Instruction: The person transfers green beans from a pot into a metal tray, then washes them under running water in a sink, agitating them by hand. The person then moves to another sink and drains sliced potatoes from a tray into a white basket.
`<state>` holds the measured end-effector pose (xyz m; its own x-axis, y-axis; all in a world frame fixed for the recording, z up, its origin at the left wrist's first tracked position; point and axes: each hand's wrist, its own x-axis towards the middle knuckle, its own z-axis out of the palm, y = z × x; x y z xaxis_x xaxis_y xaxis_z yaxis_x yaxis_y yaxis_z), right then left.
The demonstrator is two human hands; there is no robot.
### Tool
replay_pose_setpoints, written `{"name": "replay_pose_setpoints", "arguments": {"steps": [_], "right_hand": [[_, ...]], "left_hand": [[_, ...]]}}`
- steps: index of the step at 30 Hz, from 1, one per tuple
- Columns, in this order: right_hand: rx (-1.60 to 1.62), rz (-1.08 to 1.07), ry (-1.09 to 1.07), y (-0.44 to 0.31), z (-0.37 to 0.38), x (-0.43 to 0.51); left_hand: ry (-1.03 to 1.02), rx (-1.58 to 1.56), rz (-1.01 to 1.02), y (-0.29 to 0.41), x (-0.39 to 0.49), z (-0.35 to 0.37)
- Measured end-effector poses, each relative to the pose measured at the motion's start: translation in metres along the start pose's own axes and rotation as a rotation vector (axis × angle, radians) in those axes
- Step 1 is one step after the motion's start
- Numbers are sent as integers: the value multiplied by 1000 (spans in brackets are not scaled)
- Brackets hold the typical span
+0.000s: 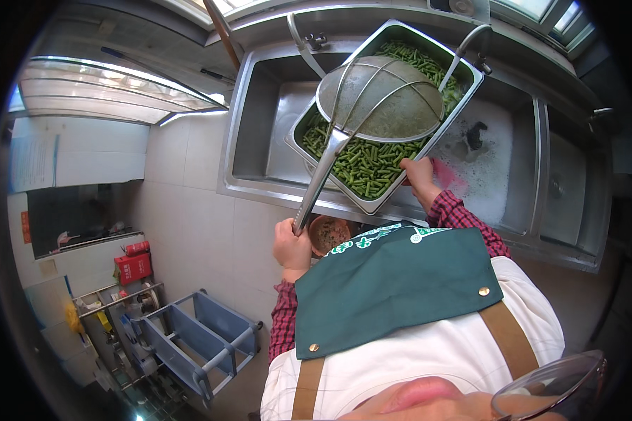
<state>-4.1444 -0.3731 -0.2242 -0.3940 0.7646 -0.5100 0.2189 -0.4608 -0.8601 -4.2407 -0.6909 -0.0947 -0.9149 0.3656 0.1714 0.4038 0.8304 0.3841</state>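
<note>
My left hand (pixel 292 244) is wrapped around the metal handle of a large wire-mesh strainer (pixel 387 97). The strainer's round mesh bowl, crossed by support wires, lies over a deep stainless steel pan (pixel 366 204). Cut green beans (pixel 371 166) fill the pan around and below the strainer. With the thumb on the pan's near right rim, my right hand (pixel 421 179) grips that edge; its other fingers are hidden. The pan sits at a slant across the sink, between the left basin (pixel 289 113) and the right basin (pixel 505 152).
One faucet (pixel 297 39) reaches in from the left; another faucet (pixel 468 42) ends over the pan. White foam (pixel 492 192) and a pink item (pixel 449 176) lie in the right basin. A bucket of scraps (pixel 331 234) stands below the sink's front edge. A grey cart (pixel 205 337) is at lower left.
</note>
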Motion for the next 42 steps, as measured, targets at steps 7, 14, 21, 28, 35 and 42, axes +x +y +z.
{"name": "replay_pose_setpoints", "arguments": {"steps": [7,14,21,28,35,42], "right_hand": [[8,35,-28,-9,-2,-8],[-2,59,-33,-1,-4,-1],[-44,23,-26,6,-6,1],[-24,102,-34,-19,-6,-17],[-23,92,-12,-22,-2,-22],[-2,111,-10,-3,-6,-9]], "left_hand": [[-41,110,15,-17,0,5],[-79,85,38,-41,-8,16],[-290,-682,-573,-70,-53,-23],[-661,-1036,-759,-129,43,-7],[-974,-811,-898,-148,146,51],[-302,163,384,-46,133,38]]}}
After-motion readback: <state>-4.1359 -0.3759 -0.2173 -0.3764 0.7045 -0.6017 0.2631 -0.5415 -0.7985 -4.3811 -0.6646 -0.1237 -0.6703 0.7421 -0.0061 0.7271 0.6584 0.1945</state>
